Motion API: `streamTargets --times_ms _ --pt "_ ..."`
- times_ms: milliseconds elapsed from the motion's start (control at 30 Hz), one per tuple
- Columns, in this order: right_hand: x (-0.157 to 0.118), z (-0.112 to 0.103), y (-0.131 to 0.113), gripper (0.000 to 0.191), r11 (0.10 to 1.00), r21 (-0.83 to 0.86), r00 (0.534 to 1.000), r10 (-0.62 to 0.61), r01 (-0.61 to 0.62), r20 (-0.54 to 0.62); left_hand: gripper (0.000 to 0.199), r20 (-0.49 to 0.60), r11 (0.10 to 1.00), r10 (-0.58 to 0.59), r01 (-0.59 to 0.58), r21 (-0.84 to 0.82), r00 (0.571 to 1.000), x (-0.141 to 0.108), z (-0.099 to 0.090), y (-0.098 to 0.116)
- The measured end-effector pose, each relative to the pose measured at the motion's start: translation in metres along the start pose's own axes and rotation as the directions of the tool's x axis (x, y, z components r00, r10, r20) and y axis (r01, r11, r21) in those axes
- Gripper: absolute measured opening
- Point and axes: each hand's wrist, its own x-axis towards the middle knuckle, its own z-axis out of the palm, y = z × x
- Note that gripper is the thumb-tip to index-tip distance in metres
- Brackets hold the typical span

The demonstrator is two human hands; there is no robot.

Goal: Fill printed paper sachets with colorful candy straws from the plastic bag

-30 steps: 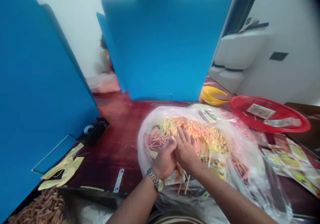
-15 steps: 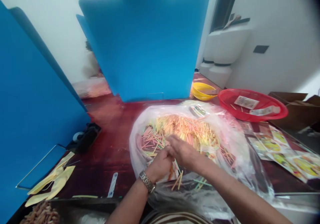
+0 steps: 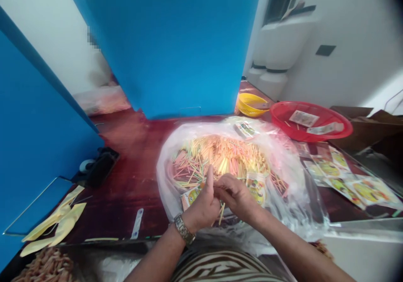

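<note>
My left hand (image 3: pixel 204 204), with a metal watch (image 3: pixel 184 228) on its wrist, is closed with the thumb pointing up. Against it my right hand (image 3: pixel 236 196) has its fingers bent and pressed together. Whatever lies between the fingers is hidden. Both hands are over an opened clear plastic bag (image 3: pixel 163 168) holding a heap of thin pastel-coloured sticks (image 3: pixel 220 152). Beside the left hand a printed packet (image 3: pixel 190 196) shows partly, and another packet (image 3: pixel 256 187) lies right of the right hand. A few loose sticks (image 3: pixel 222 212) show just below the hands.
Blue partitions (image 3: pixel 176 51) stand ahead and at left. A yellow basket (image 3: pixel 252 108) and a red basin (image 3: pixel 343 131) are at back right, near several printed packets (image 3: pixel 362 187). A tape dispenser (image 3: pixel 97 168) and pale yellow strips (image 3: pixel 59 219) lie at left.
My hands have drawn slightly apart, and the left thumb now points up. More of the packet beside the left hand shows. The whole view has shifted slightly.
</note>
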Motion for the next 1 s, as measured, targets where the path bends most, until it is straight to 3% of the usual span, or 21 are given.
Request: streamTargets --times_ms 100,200,267,433,600,767,867,933,1000 --pt "-0.014 -0.015 0.013 0.019 0.980 -0.199 0.998 0.018 -0.007 0.054 0.069 -0.079 0.966 -0.004 0.024 0.258 0.997 0.001 -0.017 -0.002" --pt "-0.027 -0.025 0.026 0.025 0.888 -0.457 0.975 0.139 -0.044 0.176 0.041 -0.110 0.793 -0.091 0.139 0.593 0.990 0.003 -0.033 -0.012" --pt "-0.028 -0.029 0.026 0.026 0.876 -0.480 0.968 0.156 -0.045 0.194 0.029 -0.104 0.720 -0.132 0.168 0.673 0.986 0.005 -0.037 -0.019" --pt "-0.004 -0.021 0.005 0.022 0.970 -0.240 0.997 0.054 -0.040 0.055 0.012 -0.104 0.713 -0.157 0.185 0.676 0.982 0.012 -0.040 -0.026" --pt "0.007 0.008 0.013 0.026 0.969 -0.244 0.988 0.016 0.021 0.151 0.019 -0.017 0.712 -0.107 0.088 0.697 0.994 0.011 -0.040 -0.026" --pt "0.008 0.002 0.017 0.025 0.971 -0.236 0.990 -0.006 0.039 0.141 0.016 -0.130 0.754 0.056 0.043 0.655 0.990 0.005 -0.038 -0.034" --pt "0.003 0.003 0.015 0.021 0.962 -0.246 0.964 -0.046 0.114 0.263 0.017 -0.186 0.789 0.074 0.057 0.612 0.980 0.005 -0.038 -0.039" --pt "-0.005 0.009 0.017 0.012 0.951 -0.285 0.924 -0.002 0.120 0.382 0.018 -0.180 0.836 0.031 0.074 0.544 0.983 0.007 -0.039 -0.041" --pt "-0.012 0.013 0.021 0.009 0.953 -0.293 0.911 0.053 0.076 0.409 0.016 -0.188 0.888 -0.021 0.105 0.448 0.982 0.008 -0.040 -0.041"
